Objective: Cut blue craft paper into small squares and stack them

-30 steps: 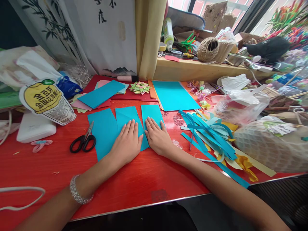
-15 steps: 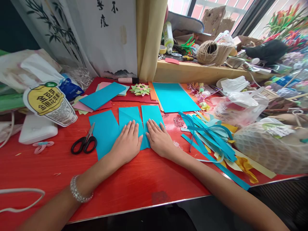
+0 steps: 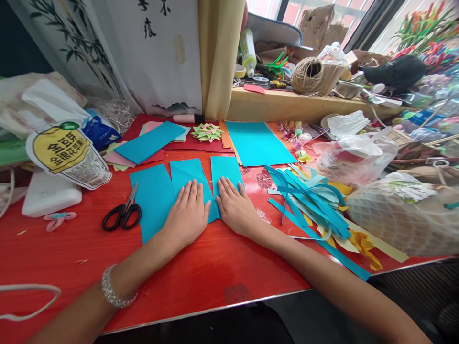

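Note:
My left hand (image 3: pixel 189 206) lies flat, palm down, on a middle piece of blue paper (image 3: pixel 187 170) that shows a slanting crease. My right hand (image 3: pixel 234 203) rests the same way on a narrow blue paper strip (image 3: pixel 225 167) beside it. The two pieces stand apart at the top and come close near my thumbs; my hands hide part of them. Left of these lies another blue sheet (image 3: pixel 149 196), partly under my left forearm. Black-handled scissors (image 3: pixel 125 212) rest at that sheet's left edge, their blades on it.
Blue and pale paper scraps (image 3: pixel 311 200) heap to the right, beside a netted bag (image 3: pixel 398 222). Behind are a blue sheet stack (image 3: pixel 261 143), a folded green-pink paper piece (image 3: pixel 207 132) and a blue strip (image 3: pixel 149 142). A white box (image 3: pixel 52 193) stands left on the red table (image 3: pixel 172 286).
The gap between the middle piece and the right strip has widened at the top. My left hand has shifted slightly left with its piece. The whole view has moved a little.

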The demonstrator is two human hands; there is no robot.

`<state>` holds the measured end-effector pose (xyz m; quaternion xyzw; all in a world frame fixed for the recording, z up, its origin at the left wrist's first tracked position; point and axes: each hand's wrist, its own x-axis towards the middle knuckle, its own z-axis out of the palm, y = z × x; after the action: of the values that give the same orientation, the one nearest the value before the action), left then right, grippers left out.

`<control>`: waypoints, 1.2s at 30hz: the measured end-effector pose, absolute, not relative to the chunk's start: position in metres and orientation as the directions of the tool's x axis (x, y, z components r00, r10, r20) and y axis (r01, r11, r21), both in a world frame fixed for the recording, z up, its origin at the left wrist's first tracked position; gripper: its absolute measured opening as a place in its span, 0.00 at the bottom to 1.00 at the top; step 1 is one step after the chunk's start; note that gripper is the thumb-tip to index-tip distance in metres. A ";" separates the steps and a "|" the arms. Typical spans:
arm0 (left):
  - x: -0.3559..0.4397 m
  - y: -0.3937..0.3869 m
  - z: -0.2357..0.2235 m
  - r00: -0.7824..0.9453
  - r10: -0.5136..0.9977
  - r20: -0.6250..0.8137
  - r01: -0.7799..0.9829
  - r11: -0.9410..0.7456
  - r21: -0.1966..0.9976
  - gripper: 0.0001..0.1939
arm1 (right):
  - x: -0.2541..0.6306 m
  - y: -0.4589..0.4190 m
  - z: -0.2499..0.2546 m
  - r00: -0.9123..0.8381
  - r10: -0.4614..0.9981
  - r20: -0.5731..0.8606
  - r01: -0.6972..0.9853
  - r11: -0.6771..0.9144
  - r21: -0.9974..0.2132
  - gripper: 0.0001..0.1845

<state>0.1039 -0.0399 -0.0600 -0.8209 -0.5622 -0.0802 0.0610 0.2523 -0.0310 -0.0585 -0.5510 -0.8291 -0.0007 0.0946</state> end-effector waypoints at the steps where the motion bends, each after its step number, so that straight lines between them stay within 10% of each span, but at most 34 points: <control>1: 0.104 -0.041 -0.058 0.357 0.911 0.207 0.932 -0.363 -0.009 0.30 | 0.253 -0.031 -0.058 -0.367 0.917 0.157 0.917 0.385 -0.107 0.29; 36: 0.093 -0.029 -0.057 0.460 0.877 0.139 0.885 -0.466 0.010 0.30 | 0.261 -0.013 -0.061 -0.360 0.918 0.168 0.917 0.381 -0.118 0.30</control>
<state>0.0927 -0.0287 -0.0573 -0.8538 -0.5159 -0.0623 0.0318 0.2615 -0.0125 -0.0610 -0.5564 -0.8245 0.0021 0.1030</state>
